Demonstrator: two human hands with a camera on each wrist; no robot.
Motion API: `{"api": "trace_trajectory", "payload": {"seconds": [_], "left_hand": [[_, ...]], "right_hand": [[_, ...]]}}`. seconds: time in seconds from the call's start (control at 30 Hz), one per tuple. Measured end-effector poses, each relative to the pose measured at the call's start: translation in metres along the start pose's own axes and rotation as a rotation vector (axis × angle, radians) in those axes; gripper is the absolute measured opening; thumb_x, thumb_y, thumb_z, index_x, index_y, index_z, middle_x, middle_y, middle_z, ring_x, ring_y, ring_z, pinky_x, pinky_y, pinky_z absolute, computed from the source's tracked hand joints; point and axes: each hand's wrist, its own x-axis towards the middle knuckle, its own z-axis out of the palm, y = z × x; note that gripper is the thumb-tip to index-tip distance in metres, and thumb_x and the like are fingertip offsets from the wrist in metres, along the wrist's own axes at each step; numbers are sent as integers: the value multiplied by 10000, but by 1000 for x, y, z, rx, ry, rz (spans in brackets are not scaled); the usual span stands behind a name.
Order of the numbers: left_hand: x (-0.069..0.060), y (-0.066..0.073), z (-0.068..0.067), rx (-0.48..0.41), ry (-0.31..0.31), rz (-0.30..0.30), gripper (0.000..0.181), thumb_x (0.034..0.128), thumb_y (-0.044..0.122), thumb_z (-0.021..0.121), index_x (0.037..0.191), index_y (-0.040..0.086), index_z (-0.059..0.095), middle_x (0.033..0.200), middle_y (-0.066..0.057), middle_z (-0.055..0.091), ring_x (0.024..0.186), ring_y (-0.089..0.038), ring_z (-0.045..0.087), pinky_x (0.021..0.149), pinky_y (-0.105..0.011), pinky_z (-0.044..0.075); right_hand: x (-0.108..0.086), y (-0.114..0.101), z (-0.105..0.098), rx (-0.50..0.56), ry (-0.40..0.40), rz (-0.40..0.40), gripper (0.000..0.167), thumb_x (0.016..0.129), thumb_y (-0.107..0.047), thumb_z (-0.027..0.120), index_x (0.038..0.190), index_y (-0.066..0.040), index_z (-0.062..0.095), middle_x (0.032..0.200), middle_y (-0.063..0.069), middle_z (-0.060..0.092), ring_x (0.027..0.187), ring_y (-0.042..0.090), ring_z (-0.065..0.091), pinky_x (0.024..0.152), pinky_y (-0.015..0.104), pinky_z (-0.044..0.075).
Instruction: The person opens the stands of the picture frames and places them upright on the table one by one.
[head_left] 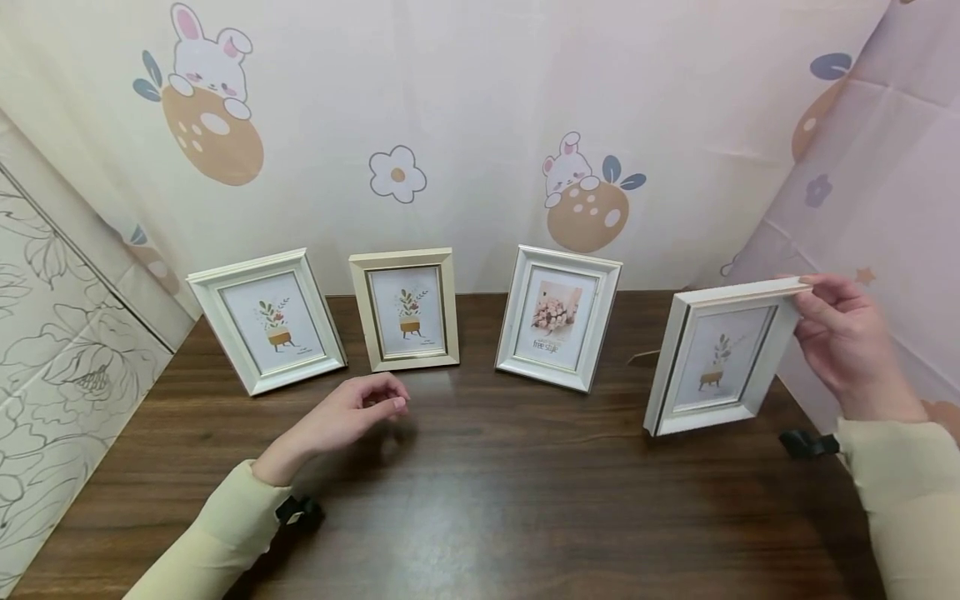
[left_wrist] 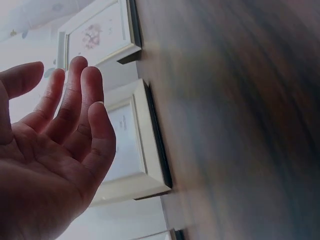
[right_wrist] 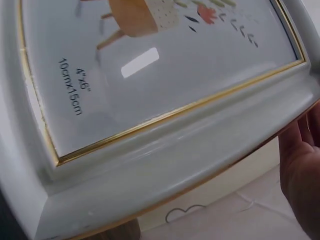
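My right hand grips the upper right corner of a white picture frame, thumb in front and fingers behind. This frame stands angled at the table's right, a plant-pot print inside; the right wrist view shows its gold inner edge and "4"x6" 10cmx15cm" lettering. With fingers loosely bent and nothing held, my left hand hovers over the table before a cream-gold picture frame. In the left wrist view, the left palm faces that frame. Another white frame, with a pink-flower print, stands right of center.
At the far left leans one more white frame with a plant-pot print. Behind the dark wooden table hangs a curtain with rabbit and flower patterns. A flower-line panel borders the left side.
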Motion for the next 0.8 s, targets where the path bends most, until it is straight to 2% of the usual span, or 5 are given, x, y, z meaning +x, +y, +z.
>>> {"api": "trace_trajectory", "payload": {"seconds": [0.13, 0.27, 0.43, 0.57, 0.8], "left_hand": [[-2, -4, -3, 25, -5, -9, 222, 1018, 241, 594, 1082, 34, 642, 969, -122, 695, 884, -283, 660, 772, -297, 515], [-4, -8, -4, 42, -33, -16, 225, 1024, 256, 584, 1081, 46, 642, 940, -106, 689, 861, -252, 645, 769, -297, 504], [-7, -12, -1, 15, -112, -9, 188, 1032, 184, 557, 1086, 21, 633, 948, -104, 691, 865, -264, 656, 782, -348, 530], [-8, -12, 2, 7, -174, -22, 193, 1031, 199, 562, 1092, 33, 639, 930, -88, 699, 860, -274, 673, 764, -376, 537], [-8, -11, 6, 26, -236, -27, 217, 1032, 270, 568, 1096, 81, 653, 922, -52, 701, 870, -241, 679, 768, -383, 537]], "right_hand": [[4, -2, -1, -19, 105, -37, 219, 942, 233, 413, 1045, 182, 600, 1037, 293, 684, 886, 328, 704, 667, 321, 572], [8, -4, -4, -24, 180, -62, 206, 931, 240, 431, 1014, 171, 607, 1020, 287, 690, 899, 338, 710, 694, 355, 589], [15, -1, -8, -37, 317, -71, 186, 899, 257, 490, 995, 160, 616, 937, 251, 701, 835, 305, 706, 655, 346, 583], [18, 2, -11, -63, 416, -70, 188, 875, 257, 543, 995, 138, 625, 928, 219, 707, 798, 269, 700, 609, 332, 575], [22, 7, -14, -100, 468, -52, 180, 864, 253, 562, 975, 136, 643, 905, 197, 711, 788, 258, 716, 598, 337, 591]]}}
